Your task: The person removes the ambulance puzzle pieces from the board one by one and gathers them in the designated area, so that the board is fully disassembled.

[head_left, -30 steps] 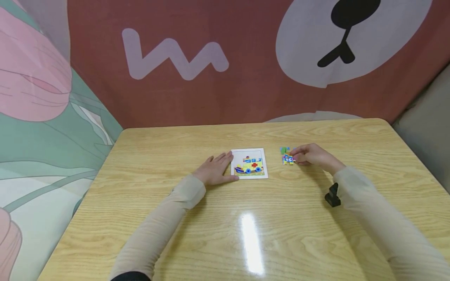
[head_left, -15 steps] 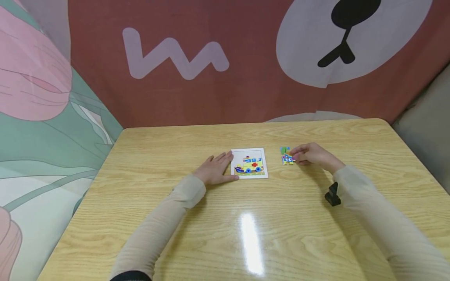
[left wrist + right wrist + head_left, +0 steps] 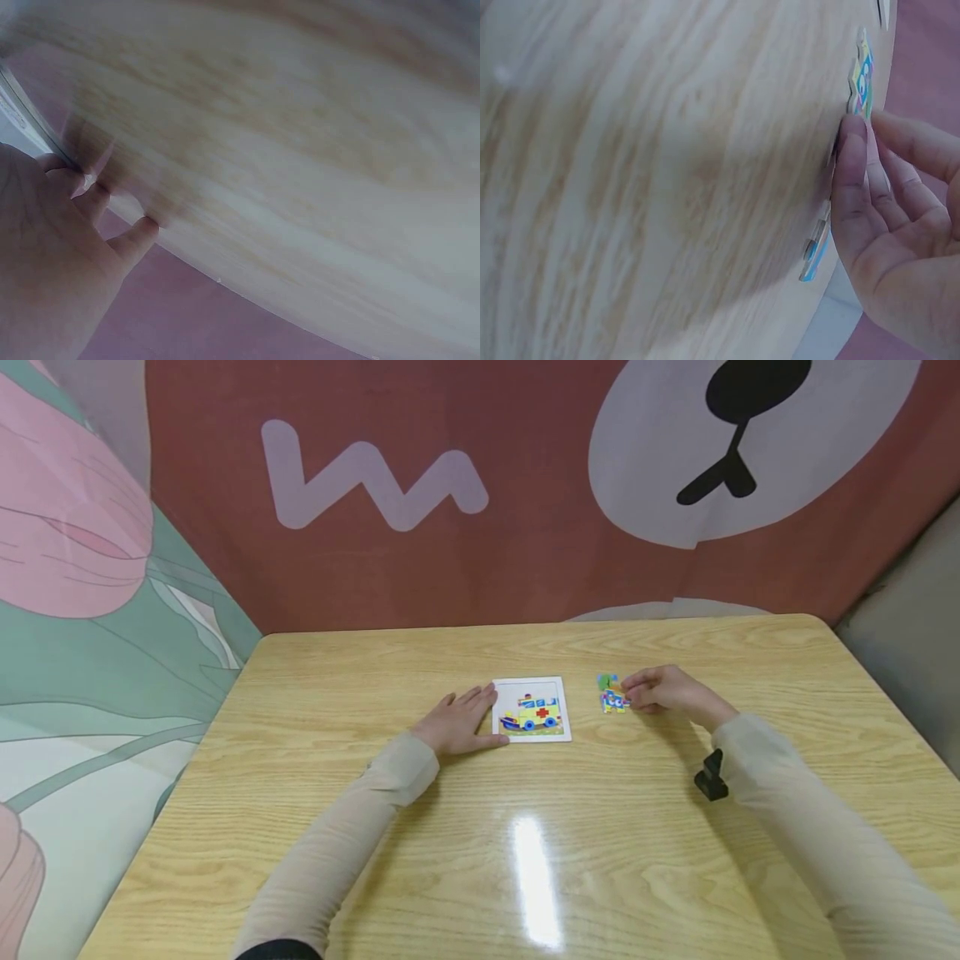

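My left hand point(image 3: 456, 724) lies with fingers spread at the left side of a white-bordered puzzle board point(image 3: 567, 727). Its fingertips and thumb rest on the border. Fitted pieces on the board make a yellow ambulance picture point(image 3: 532, 713). To the right of the board, my right hand point(image 3: 671, 692) pinches a colourful puzzle piece point(image 3: 861, 79) between thumb and fingers, low over the table. A green and blue puzzle piece point(image 3: 606, 681) lies just behind it. In the right wrist view another puzzle piece point(image 3: 815, 251) lies below the thumb. The fingers hide part of the pieces.
The wooden table point(image 3: 420, 877) spans the view, with a bright light reflection in front of the board. A patterned cloth backdrop point(image 3: 525, 560) rises at its far edge. A black clip-like device point(image 3: 710, 777) sits at the right wrist.
The right hand has barely moved; the colourful piece at its fingertips has shifted slightly towards the green one. The left hand and the board have stayed in place.
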Action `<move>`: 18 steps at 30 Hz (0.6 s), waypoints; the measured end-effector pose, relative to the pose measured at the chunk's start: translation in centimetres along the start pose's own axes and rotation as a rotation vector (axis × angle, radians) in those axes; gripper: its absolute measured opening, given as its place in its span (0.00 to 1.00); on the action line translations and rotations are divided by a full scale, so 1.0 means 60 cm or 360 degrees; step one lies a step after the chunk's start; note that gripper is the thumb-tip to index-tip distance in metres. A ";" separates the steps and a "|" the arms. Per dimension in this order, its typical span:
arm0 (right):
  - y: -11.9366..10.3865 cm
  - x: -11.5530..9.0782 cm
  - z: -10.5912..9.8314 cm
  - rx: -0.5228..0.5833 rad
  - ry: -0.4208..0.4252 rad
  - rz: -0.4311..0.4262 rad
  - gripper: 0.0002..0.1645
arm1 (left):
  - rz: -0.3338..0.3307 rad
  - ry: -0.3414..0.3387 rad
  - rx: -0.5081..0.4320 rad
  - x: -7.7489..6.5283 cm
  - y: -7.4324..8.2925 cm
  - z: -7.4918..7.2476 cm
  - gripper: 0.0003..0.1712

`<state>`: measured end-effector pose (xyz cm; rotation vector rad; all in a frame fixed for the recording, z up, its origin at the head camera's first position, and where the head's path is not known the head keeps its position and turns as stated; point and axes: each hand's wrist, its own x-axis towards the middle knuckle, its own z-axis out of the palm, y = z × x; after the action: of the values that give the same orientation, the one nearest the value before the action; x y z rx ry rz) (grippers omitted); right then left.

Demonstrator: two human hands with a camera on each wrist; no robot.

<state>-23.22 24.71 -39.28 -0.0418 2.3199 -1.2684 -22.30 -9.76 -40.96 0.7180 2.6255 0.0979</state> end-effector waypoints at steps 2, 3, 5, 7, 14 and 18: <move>0.001 0.001 0.004 -0.0026 0.0016 -0.0021 0.26 | -0.0002 -0.0005 0.0001 0.000 0.000 0.000 0.52; 0.002 0.002 0.005 -0.0054 0.0026 -0.0035 0.26 | -0.0002 -0.0007 0.0003 -0.001 0.000 -0.001 0.52; 0.003 0.004 0.008 -0.0132 0.0050 -0.0088 0.25 | -0.0003 -0.0014 0.0007 -0.001 0.001 -0.001 0.51; 0.005 0.005 0.010 -0.0208 0.0074 -0.0140 0.24 | -0.0002 -0.0014 0.0010 -0.001 0.001 -0.001 0.51; 0.002 0.006 0.015 -0.0323 0.0103 -0.0217 0.21 | 0.0010 -0.0013 0.0015 -0.001 0.000 -0.002 0.51; 0.000 0.006 0.016 -0.0337 0.0088 -0.0207 0.20 | 0.0008 -0.0013 0.0016 -0.002 0.000 -0.001 0.51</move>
<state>-23.14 23.88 -39.83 -0.2348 2.5261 -1.0900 -22.27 -9.82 -40.85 0.7270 2.6184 0.0836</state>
